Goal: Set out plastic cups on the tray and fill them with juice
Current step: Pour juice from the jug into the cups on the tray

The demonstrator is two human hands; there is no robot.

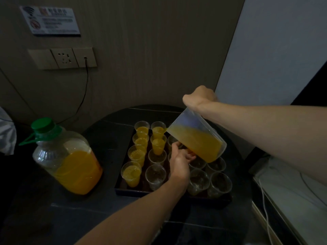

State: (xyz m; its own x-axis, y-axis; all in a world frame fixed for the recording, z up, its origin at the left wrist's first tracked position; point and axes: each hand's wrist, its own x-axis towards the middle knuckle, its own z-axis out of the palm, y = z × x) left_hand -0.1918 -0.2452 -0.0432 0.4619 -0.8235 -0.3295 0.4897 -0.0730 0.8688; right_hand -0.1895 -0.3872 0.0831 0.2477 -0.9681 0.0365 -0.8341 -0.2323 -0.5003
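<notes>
A green-capped juice bottle point(70, 161) is stood on the tabletop point(106, 131), left of the tray point(159, 192), where the left column of plastic cups point(131, 173) is already filled. Juice is being run into the back cup point(158, 129) of the second column. An empty cup point(172, 140) beside it appears pinched by the left grip point(180, 161). The measuring jug point(196, 137) is held tilted by the closed right grip point(200, 98). The spout should be kept low and the tilt eased back before the rim is reached.

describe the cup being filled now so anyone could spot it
Find the dark tray on the round table and look at its far row. The second cup from the left is it: the only one at the spout of the tilted jug in the right hand.
</notes>
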